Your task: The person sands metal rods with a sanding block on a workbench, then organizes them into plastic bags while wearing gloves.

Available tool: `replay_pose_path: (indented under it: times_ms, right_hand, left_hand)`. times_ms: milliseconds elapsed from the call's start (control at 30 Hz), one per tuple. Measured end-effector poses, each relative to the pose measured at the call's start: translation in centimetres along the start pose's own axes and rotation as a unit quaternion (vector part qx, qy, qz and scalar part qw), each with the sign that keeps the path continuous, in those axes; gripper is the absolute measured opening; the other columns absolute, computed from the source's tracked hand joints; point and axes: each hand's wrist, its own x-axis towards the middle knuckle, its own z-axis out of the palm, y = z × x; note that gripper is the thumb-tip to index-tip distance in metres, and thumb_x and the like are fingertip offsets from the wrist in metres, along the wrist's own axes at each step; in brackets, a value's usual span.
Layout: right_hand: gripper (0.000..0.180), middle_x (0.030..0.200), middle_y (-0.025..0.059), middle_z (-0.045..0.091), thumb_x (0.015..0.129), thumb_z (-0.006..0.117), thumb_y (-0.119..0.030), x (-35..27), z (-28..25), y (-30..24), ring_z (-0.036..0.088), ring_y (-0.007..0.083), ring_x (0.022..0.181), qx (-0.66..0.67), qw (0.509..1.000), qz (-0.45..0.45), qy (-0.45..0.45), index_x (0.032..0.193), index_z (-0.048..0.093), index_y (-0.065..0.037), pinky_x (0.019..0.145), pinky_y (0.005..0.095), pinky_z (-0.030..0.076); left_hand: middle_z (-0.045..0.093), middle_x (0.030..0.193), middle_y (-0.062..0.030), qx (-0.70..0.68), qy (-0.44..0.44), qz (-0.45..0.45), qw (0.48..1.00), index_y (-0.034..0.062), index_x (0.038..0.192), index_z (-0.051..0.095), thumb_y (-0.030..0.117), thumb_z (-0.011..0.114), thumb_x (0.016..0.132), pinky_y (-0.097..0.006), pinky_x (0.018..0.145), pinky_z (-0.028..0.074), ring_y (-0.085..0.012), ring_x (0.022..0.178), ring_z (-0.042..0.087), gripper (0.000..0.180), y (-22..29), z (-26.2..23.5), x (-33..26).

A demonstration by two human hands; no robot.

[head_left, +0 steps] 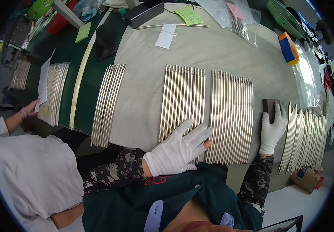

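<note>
My left hand [178, 150], in a white glove with the thumb tip bare, lies spread over the near part of a row of shiny metal rods [183, 92]. Its fingers reach toward the gap beside a second row of rods [232, 116]. Farther right, my right hand [273, 130], also gloved, grips a small dark brown block [268, 105] between thumb and fingers on the pale cloth. Just right of that hand lies a larger bundle of thinner rods [304, 141], with uneven ends.
A smaller group of rods [108, 106] lies on the left. Beyond a yellow strip [82, 73], a co-worker's hand [32, 107] holds paper by bagged rods [54, 92]. A black case [145, 12], an orange-and-blue tape roll [289, 49] and plastic bags [308, 77] lie around the far side.
</note>
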Motion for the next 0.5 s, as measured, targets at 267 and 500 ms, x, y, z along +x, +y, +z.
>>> replay_pose_path:
  times_ms: [267,500]
  right_hand:
    - [0.05,0.124,0.0222,0.056,0.075,0.071,-0.017,-0.02,0.05,0.17,0.054,0.0381,0.108,0.001,1.0,0.0,0.002,0.123,0.06,-0.005,0.095,0.0445,0.044]
    - [0.049,0.125,0.0218,0.056,0.078,0.069,-0.017,-0.01,-0.09,0.08,0.054,0.0374,0.11,-0.003,1.0,0.005,-0.01,0.124,0.059,-0.004,0.096,0.0436,0.043]
  left_hand:
    - [0.037,0.145,-0.0182,0.009,0.005,0.0,1.0,0.0036,0.131,0.046,0.044,0.075,0.07,-0.054,0.114,0.02,-0.0319,0.139,0.029,0.079,0.05,0.13,-0.08]
    - [0.038,0.145,-0.0177,0.01,0.01,-0.001,1.0,0.0031,0.13,0.047,0.043,0.076,0.069,-0.053,0.113,0.021,-0.0319,0.139,0.03,0.078,0.07,0.21,-0.12]
